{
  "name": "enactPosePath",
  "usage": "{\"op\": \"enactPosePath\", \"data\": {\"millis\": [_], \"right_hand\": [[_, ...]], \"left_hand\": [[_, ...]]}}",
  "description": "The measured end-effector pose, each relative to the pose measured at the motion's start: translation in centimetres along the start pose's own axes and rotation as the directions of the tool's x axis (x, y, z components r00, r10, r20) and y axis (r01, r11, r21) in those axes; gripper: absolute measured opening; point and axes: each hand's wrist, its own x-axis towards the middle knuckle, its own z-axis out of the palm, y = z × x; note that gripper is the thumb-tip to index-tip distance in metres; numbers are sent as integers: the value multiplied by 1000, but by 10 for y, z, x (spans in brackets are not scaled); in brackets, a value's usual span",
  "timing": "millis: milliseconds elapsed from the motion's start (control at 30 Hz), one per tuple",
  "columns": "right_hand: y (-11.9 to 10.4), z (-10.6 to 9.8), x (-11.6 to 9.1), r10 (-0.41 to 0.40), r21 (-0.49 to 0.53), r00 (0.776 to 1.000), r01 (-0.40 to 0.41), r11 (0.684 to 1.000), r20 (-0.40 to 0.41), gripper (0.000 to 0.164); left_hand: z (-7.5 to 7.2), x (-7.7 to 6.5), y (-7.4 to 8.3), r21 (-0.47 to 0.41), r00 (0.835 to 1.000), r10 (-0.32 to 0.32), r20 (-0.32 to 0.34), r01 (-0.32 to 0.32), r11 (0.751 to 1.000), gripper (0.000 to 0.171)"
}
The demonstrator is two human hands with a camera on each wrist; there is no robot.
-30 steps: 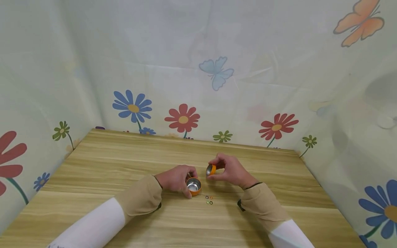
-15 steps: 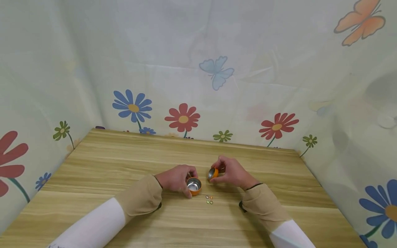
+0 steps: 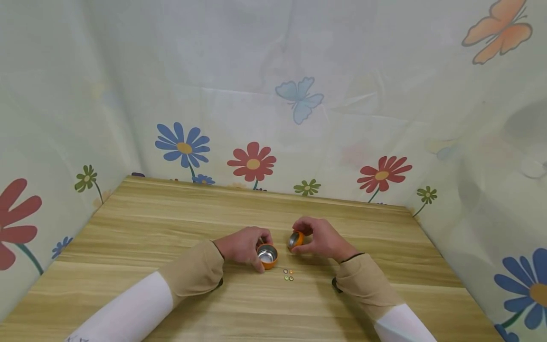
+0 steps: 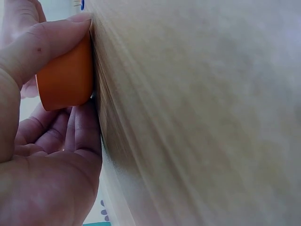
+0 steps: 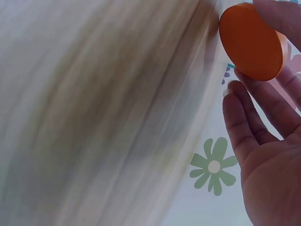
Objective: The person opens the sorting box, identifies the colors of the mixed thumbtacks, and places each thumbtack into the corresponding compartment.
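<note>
A small round bowl (image 3: 267, 256), orange outside and shiny metal inside, stands upright on the wooden table. My left hand (image 3: 244, 244) grips it from the left, thumb at its near side; the left wrist view shows the thumb (image 4: 51, 44) against the orange wall (image 4: 66, 82). To its right, my right hand (image 3: 325, 240) pinches a second orange metal-lined bowl (image 3: 295, 241), tilted with its opening toward the left. The right wrist view shows its orange underside (image 5: 251, 42); I cannot tell whether it touches the table. Several tiny coloured button-like pieces (image 3: 288, 275) lie in front of the bowls.
Wood-grain tabletop (image 3: 171, 213) spreads around both hands. Pale curtains (image 3: 239, 104) printed with flowers and butterflies hang behind the table and along its left and right sides.
My right hand has shifted slightly right and nearer with its bowl, whose tilt has altered a little. The left hand, its bowl and the small pieces have stayed in place.
</note>
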Motion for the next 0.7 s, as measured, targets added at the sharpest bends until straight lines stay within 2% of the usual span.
{"op": "enactPosePath", "data": {"millis": [367, 700], "right_hand": [[7, 3, -3, 0, -9, 999, 1, 1000, 40, 46], [5, 3, -1, -23, -87, 996, 31, 996, 89, 42]], "left_hand": [[0, 0, 2, 26, 1000, 11, 2, -11, 1000, 50], [-1, 0, 1, 22, 1000, 0, 4, 0, 1000, 51]]}}
